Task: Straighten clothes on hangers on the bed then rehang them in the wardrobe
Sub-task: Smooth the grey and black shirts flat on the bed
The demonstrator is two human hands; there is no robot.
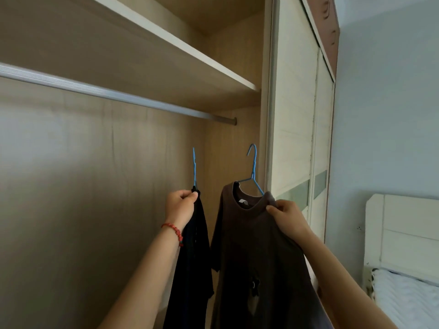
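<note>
Both hands (180,205) (288,216) hold hangered shirts (259,252) below the rail (114,93).

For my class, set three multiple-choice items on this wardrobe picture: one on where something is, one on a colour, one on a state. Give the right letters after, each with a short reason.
1. Where is the brown T-shirt relative to the black garment?
A. to its right
B. to its left
C. lying on the bed

2. What colour are the two hangers?
A. white
B. blue
C. red

3. What is the state of the wardrobe rail?
A. both hangers hook over it
B. one hanger hooks over it
C. nothing hangs on the part in view

Answers:
1 A: the right hand grips the brown T-shirt at its shoulder, right of the black garment that the left hand holds up.
2 B: the left hanger and the right hanger both show blue.
3 C: both hooks are below the rail, clear of it.
</note>
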